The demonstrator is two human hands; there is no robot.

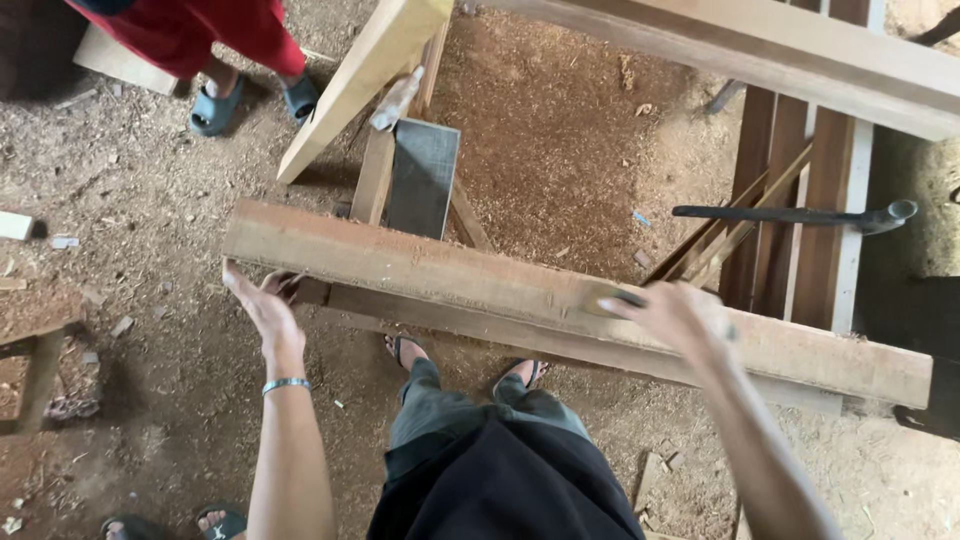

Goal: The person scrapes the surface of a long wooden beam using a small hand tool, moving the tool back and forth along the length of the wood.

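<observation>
A person's left hand point(262, 305), fingers spread open, steadies the near end of a long reddish plank point(520, 290) lying across a sawdust-covered floor point(150, 220), while the outstretched right hand point(675, 312) presses a blurred pad point(612, 299) onto its top.

packages: none | labels: none | signs: none | screens: none | view: head

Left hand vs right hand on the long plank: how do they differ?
The left hand is at the long plank's near-left end, fingers spread, wearing a bracelet. The right hand rests on the plank's top face further along and is motion-blurred; whether it grips anything I cannot tell. Both are bare and touch the same plank.
</observation>
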